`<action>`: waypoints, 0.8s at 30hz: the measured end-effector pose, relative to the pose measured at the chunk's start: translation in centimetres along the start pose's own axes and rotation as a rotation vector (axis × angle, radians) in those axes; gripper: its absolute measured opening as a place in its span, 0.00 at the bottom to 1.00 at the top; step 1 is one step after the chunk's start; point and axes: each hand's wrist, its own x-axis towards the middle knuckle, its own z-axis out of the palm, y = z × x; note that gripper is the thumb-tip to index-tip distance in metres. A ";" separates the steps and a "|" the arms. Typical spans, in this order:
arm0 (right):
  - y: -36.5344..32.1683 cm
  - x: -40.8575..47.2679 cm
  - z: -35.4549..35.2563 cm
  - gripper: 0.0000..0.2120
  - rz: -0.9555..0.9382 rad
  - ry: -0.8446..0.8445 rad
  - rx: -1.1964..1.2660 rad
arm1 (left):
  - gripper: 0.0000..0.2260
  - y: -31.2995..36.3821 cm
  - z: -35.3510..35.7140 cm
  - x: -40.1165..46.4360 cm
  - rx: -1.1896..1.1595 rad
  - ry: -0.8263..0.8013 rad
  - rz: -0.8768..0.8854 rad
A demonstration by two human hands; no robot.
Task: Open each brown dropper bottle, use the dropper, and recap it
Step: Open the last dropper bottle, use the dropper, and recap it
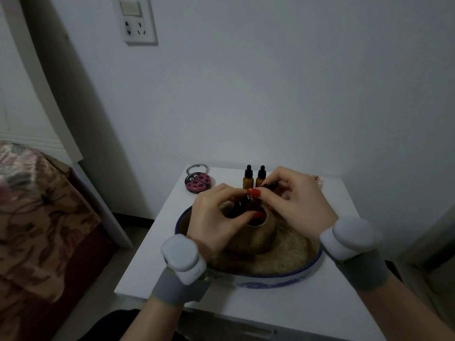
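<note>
Two capped brown dropper bottles (248,178) (261,177) stand side by side at the back of the white table (283,303). A third brown bottle (250,205) is gripped by my left hand (216,215) above the mouth of a round tan vessel (248,239). My right hand (295,200) pinches the black dropper cap (270,185) at the top of that bottle. The fingers hide whether the cap is on or off the neck.
The tan vessel sits on straw-like filling inside a blue-rimmed shallow bowl (278,279). A ladybird-shaped case (198,182) and a beaded bracelet (197,166) lie at the table's back left. A bed (37,205) stands to the left, and the wall is close behind.
</note>
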 end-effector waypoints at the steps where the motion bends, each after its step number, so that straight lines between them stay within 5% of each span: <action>1: -0.1 0.0 0.0 0.09 -0.011 0.005 -0.013 | 0.13 0.0 -0.1 0.0 -0.015 -0.018 -0.005; 24: -0.3 -0.5 0.0 0.04 -0.159 -0.106 -0.085 | 0.11 0.1 -2.4 0.5 -0.050 -0.285 -0.051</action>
